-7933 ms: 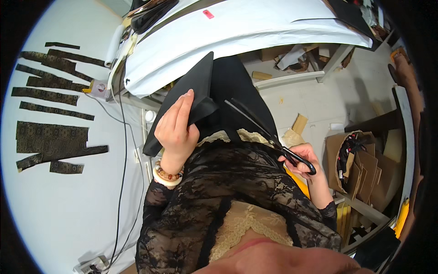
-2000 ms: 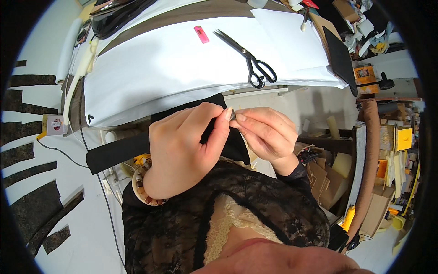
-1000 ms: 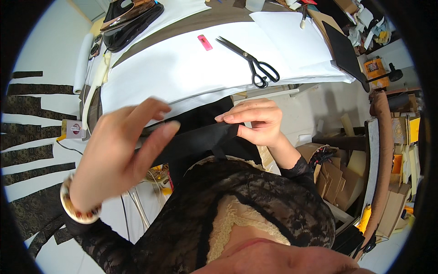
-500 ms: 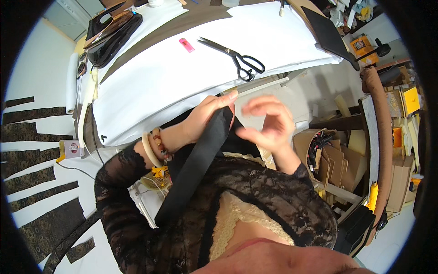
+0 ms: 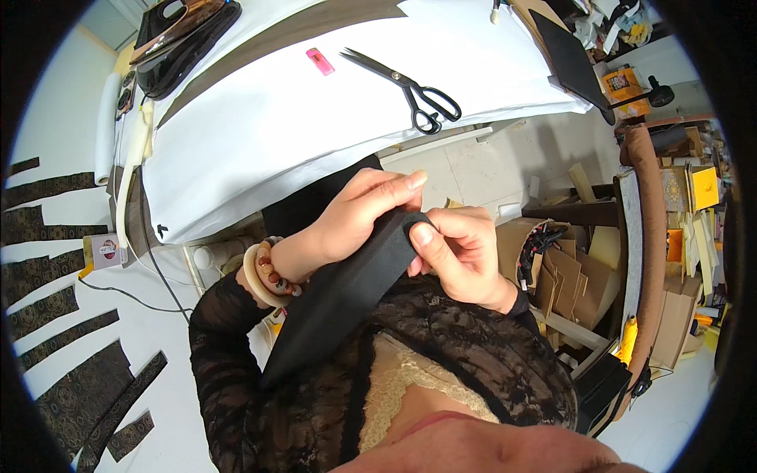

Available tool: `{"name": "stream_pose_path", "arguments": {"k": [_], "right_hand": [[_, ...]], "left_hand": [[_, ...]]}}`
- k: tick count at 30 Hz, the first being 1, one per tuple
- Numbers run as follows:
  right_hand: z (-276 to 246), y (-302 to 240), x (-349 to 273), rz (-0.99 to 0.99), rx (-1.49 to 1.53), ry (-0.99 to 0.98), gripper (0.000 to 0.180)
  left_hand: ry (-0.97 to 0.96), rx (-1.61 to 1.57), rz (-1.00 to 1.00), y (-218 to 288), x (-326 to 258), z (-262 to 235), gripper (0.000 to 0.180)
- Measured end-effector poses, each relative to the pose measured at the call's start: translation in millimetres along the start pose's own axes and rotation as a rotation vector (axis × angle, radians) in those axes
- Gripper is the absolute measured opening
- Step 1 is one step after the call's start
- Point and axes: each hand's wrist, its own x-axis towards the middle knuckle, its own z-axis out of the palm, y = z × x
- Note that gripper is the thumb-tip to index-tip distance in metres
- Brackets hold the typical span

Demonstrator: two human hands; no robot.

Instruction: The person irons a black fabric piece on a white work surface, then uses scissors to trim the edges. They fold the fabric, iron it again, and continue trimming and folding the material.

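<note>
Close to my chest I hold a long black fabric strip [image 5: 343, 296], which slants from my hands down toward the lower left. My left hand [image 5: 359, 209] grips it from behind near the upper end, and the fingers under the cloth are partly hidden. At that end my right hand [image 5: 461, 252] pinches the edge between thumb and curled fingers. The two hands are close together. Beyond them on the white-covered table [image 5: 252, 142] lie black-handled scissors [image 5: 397, 76] and a small pink tool [image 5: 320, 61]; neither is touched.
A dark iron [image 5: 185, 39] stands at the table's far left, with a cord [image 5: 150, 260] hanging nearby. Cut patterned fabric pieces [image 5: 87, 386] lie at the left. On my right are cardboard pieces [image 5: 568, 280] in a box and a padded brown edge [image 5: 640, 229].
My right hand, open and apart from the cloth before, has come in and pinched the strip's upper end. The strip has turned, showing a broader face. The view has shifted slightly.
</note>
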Motion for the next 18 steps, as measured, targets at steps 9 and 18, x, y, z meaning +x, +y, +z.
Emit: {"name": "stream_pose_path", "arguments": {"k": [9,18], "right_hand": [[-3,40,-3,-0.098,0.187,-0.043,0.039],[-1,52,1,-0.111,0.264,-0.072,0.039]], "left_hand": [[-0.104,-0.006,0.038,-18,0,-12,0.034],[-0.176,0.078,0.036,-14,-5,-18,0.033]]}}
